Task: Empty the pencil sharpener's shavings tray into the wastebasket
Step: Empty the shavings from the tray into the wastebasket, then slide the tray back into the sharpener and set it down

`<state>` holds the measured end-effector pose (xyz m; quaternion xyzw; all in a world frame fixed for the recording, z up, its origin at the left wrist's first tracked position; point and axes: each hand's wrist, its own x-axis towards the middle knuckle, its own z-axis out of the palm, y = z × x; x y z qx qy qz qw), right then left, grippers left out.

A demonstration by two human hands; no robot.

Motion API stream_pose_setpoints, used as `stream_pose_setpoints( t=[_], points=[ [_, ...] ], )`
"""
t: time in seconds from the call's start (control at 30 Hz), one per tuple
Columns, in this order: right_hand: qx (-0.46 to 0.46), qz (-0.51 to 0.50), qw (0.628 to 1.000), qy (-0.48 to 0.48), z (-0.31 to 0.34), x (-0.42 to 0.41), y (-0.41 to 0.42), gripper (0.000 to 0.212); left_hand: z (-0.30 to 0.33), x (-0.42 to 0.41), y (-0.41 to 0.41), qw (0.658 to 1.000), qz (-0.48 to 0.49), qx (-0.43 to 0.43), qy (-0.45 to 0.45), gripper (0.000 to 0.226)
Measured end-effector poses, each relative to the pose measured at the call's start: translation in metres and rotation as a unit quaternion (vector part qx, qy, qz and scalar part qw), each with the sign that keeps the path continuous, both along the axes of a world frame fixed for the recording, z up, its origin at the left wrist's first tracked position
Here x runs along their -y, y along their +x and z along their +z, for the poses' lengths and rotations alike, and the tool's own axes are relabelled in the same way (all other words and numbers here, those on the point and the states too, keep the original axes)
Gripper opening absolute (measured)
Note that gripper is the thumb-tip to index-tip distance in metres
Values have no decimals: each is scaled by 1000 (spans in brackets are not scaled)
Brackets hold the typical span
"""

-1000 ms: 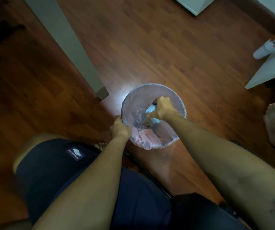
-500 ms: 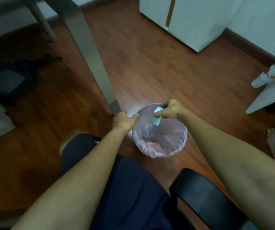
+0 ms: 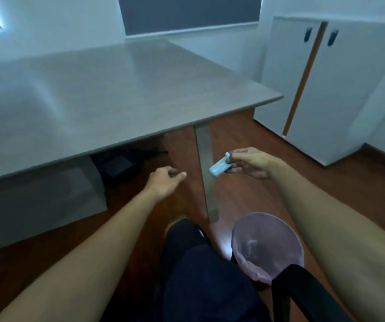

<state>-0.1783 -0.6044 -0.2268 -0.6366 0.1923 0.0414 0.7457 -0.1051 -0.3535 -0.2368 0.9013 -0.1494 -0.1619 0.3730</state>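
My right hand (image 3: pixel 250 162) is raised in front of the desk leg and holds a small pale blue shavings tray (image 3: pixel 218 167) between thumb and fingers, tilted down to the left. The wastebasket (image 3: pixel 267 246), lined with a pinkish bag, stands on the floor below, well under and behind that hand. My left hand (image 3: pixel 164 181) hovers to the left of the tray with loosely curled fingers and nothing in it, apart from the basket.
A grey desk (image 3: pixel 107 98) fills the upper left, its leg (image 3: pixel 206 173) coming down between my hands. A white cabinet (image 3: pixel 326 89) stands at the right. A dark bag (image 3: pixel 121 165) lies under the desk. A black chair arm (image 3: pixel 303 296) is at the lower right.
My view swung up from the basket to the desk. My right hand lifted the tray out of the basket. My left hand let go of the basket rim and rose.
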Motion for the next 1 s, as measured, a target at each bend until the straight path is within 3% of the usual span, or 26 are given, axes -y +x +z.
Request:
stream_pose_setpoints(
  t=[0.2, 0.33, 0.6, 0.7, 0.87, 1.0],
  points=[
    [84, 99, 991, 32, 79, -64, 33, 16, 68, -89, 12, 998, 0, 60, -22, 43],
    [120, 159, 978, 62, 114, -117, 58, 20, 108, -145, 16, 997, 18, 37, -59, 32],
    [150, 187, 968, 72, 143, -236, 109, 12, 157, -257, 30, 981, 150, 99, -72, 26],
    [142, 201, 967, 67, 142, -274, 128, 11, 163, -295, 39, 966, 211, 133, -62, 25],
    [146, 206, 966, 51, 144, -334, 159, 10, 167, -351, 43, 923, 337, 184, 9, 42],
    [148, 203, 968, 25, 146, -371, 177, 27, 160, -377, 51, 887, 420, 192, -5, 37]
  ],
)
